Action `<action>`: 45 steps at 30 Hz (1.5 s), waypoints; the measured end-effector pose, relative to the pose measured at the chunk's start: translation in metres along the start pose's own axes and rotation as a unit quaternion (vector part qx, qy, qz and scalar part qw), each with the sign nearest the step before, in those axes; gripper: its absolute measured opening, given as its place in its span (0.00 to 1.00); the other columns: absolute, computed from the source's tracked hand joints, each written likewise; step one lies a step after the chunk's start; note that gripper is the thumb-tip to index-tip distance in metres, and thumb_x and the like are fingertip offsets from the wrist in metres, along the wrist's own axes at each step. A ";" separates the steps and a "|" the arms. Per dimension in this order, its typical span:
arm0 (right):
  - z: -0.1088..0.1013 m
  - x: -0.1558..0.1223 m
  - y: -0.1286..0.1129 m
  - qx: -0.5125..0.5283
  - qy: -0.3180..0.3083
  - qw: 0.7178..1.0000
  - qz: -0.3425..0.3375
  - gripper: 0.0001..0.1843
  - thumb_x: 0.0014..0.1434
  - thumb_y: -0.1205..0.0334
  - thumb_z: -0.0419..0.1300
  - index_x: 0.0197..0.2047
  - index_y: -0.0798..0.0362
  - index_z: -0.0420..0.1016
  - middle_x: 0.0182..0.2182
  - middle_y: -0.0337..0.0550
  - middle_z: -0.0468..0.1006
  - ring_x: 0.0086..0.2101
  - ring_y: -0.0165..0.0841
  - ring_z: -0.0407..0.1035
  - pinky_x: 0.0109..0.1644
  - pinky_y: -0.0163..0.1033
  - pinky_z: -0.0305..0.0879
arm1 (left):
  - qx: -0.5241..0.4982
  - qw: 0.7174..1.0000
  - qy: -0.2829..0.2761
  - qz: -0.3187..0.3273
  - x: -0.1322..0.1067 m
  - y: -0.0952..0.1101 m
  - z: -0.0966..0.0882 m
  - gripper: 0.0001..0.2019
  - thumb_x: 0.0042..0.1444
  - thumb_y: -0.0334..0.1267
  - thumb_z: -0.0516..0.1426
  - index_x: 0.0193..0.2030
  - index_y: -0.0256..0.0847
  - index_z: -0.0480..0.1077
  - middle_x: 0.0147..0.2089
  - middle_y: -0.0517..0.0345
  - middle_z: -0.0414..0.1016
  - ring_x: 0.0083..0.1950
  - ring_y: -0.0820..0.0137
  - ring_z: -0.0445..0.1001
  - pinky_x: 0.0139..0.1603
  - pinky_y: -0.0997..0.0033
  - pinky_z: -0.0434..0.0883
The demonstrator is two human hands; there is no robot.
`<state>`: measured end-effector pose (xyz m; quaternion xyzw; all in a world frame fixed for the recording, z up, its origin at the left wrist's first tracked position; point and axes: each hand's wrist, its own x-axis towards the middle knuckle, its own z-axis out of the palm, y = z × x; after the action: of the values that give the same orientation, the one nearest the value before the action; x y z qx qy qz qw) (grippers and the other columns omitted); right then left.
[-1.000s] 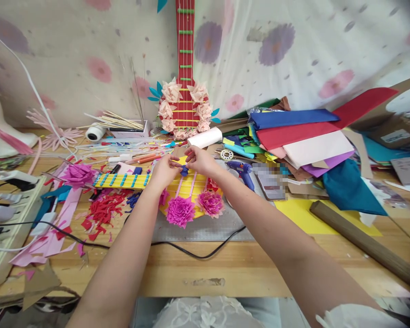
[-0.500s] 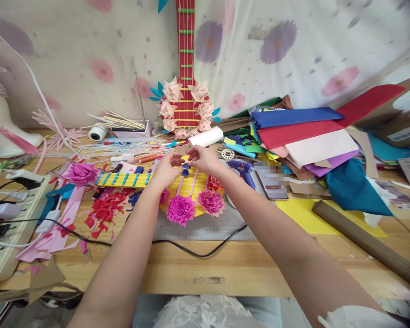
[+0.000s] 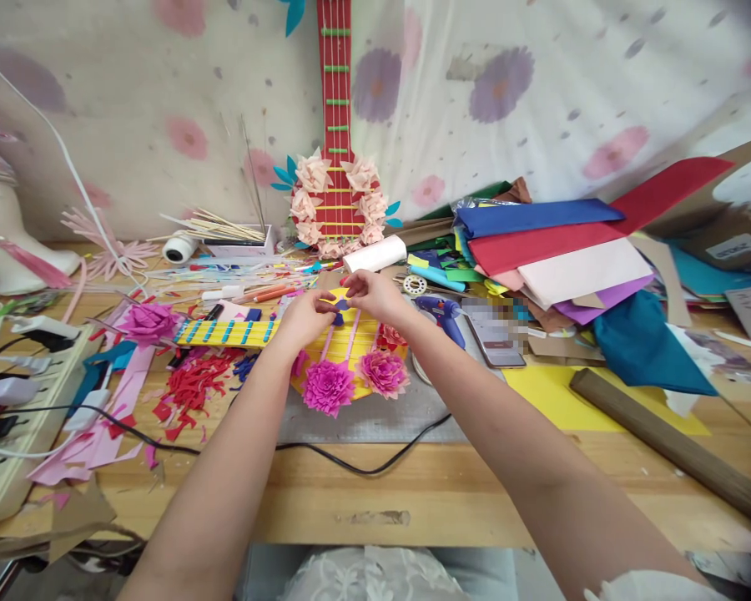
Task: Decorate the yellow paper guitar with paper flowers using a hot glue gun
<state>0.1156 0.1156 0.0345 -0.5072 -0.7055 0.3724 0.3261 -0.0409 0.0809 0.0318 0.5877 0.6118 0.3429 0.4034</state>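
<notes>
A yellow toy guitar (image 3: 366, 338) lies on a grey cutting mat (image 3: 375, 426), its neck (image 3: 225, 333) crossed by blue strips. Magenta paper flowers (image 3: 329, 388) and a pinker one (image 3: 383, 373) line its near edge. My left hand (image 3: 306, 315) is closed in a pinch over the body. Beside it, my right hand (image 3: 374, 296) has its fingertips pressed together, almost meeting the left ones. Small dark blue pieces (image 3: 341, 306) show just below the fingertips. Whatever each hand pinches is too small to make out.
Behind stands a red guitar (image 3: 338, 200) with pale paper flowers. To the right are a blue glue gun (image 3: 443, 319), a phone (image 3: 491, 334), stacked coloured paper (image 3: 569, 259) and a brown roll (image 3: 663, 442). Red scraps (image 3: 194, 384) and a power strip (image 3: 31, 426) lie left. A black cable (image 3: 363, 472) crosses in front.
The view has shifted slightly. My hands stay over the guitar body, fingertips still close together, and the right fingers have changed their pose a little.
</notes>
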 end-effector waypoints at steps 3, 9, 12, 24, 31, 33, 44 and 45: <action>-0.002 -0.002 0.000 0.007 -0.005 1.000 0.001 0.15 0.44 0.75 0.62 0.37 0.54 0.69 0.30 0.38 0.75 0.32 0.29 0.71 0.40 0.37 0.67 | 0.029 0.999 0.022 0.021 -0.002 0.005 -0.001 0.16 0.43 0.25 0.57 0.41 0.37 0.69 0.37 0.52 0.78 0.41 0.65 0.77 0.42 0.67 0.72; -0.001 -0.002 -0.001 0.038 -0.017 0.999 -0.018 0.14 0.43 0.76 0.62 0.35 0.55 0.69 0.30 0.39 0.75 0.32 0.30 0.70 0.40 0.37 0.67 | -0.053 0.998 0.032 -0.026 -0.003 0.012 0.012 0.15 0.41 0.26 0.61 0.39 0.36 0.69 0.30 0.57 0.75 0.23 0.73 0.72 0.23 0.74 0.67; -0.006 -0.003 0.000 0.064 -0.012 0.998 -0.018 0.13 0.43 0.75 0.61 0.34 0.55 0.69 0.29 0.39 0.74 0.32 0.29 0.70 0.39 0.37 0.68 | -0.091 0.993 0.068 -0.042 -0.003 0.013 0.017 0.13 0.40 0.24 0.61 0.36 0.35 0.69 0.24 0.62 0.72 0.20 0.75 0.69 0.21 0.76 0.65; -0.091 -0.119 0.049 0.063 0.048 0.996 0.038 0.14 0.47 0.52 0.62 0.31 0.54 0.70 0.26 0.39 0.72 0.25 0.29 0.65 0.31 0.37 0.63 | -0.246 0.963 0.097 -0.056 -0.024 0.026 0.016 0.06 0.45 0.25 0.60 0.32 0.33 0.69 0.25 0.59 0.74 0.26 0.73 0.75 0.25 0.76 0.69; -0.117 -0.139 0.114 -0.126 0.135 0.972 0.143 0.24 0.44 0.40 0.61 0.31 0.54 0.70 0.22 0.39 0.69 0.23 0.29 0.61 0.27 0.36 0.57 | -0.228 0.968 0.097 -0.043 -0.030 0.027 0.020 0.08 0.45 0.24 0.60 0.34 0.35 0.69 0.23 0.62 0.73 0.25 0.75 0.74 0.25 0.78 0.66; -0.112 -0.128 0.121 -0.179 0.185 0.959 0.116 0.25 0.43 0.42 0.63 0.37 0.55 0.71 0.28 0.44 0.73 0.28 0.32 0.65 0.31 0.37 0.60 | -0.223 0.970 0.092 -0.043 -0.034 0.029 0.020 0.09 0.44 0.25 0.60 0.34 0.35 0.68 0.22 0.62 0.73 0.25 0.74 0.74 0.25 0.79 0.64; -0.079 -0.086 0.111 -0.130 0.188 0.954 0.196 0.20 0.51 0.48 0.58 0.39 0.56 0.72 0.31 0.48 0.77 0.31 0.37 0.71 0.34 0.38 0.62 | -0.144 0.987 0.045 -0.056 -0.029 0.027 0.020 0.05 0.43 0.26 0.62 0.25 0.36 0.69 0.21 0.61 0.72 0.25 0.74 0.72 0.24 0.78 0.61; -0.081 -0.086 0.105 -0.088 0.195 0.959 0.188 0.21 0.51 0.48 0.59 0.41 0.56 0.72 0.31 0.48 0.77 0.29 0.35 0.70 0.32 0.38 0.62 | -0.138 0.988 0.039 -0.057 -0.027 0.028 0.019 0.05 0.44 0.27 0.61 0.25 0.36 0.69 0.20 0.61 0.72 0.24 0.74 0.72 0.24 0.77 0.61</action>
<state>0.2565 0.0710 -0.0215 -0.7201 -0.5502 0.2577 0.3352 -0.0118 0.0548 0.0508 0.4771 0.6064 0.4228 0.4752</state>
